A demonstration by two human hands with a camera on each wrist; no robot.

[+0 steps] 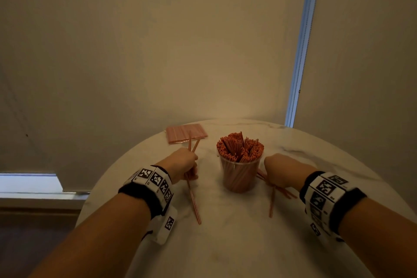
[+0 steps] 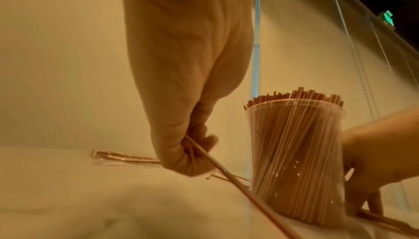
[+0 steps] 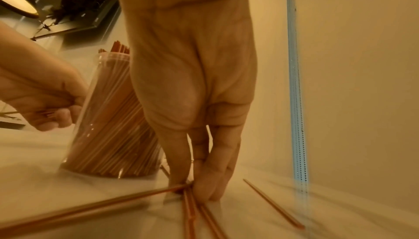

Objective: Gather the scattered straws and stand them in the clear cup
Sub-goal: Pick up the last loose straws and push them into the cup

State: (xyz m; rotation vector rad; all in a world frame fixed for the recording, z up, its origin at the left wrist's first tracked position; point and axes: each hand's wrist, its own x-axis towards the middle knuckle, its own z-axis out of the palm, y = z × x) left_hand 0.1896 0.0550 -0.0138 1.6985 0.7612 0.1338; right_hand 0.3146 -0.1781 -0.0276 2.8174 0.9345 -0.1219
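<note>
Your clear cup sat mid-table and was already crammed with upright straws, so most of the job looked done. Left of the cup, your left hand had its fingers curled around a couple of loose straws. Right of the cup, your right hand was pinching a small cluster flat on the table, with one stray beside it. A wrapped pack lay behind the cup, untouched.
</note>
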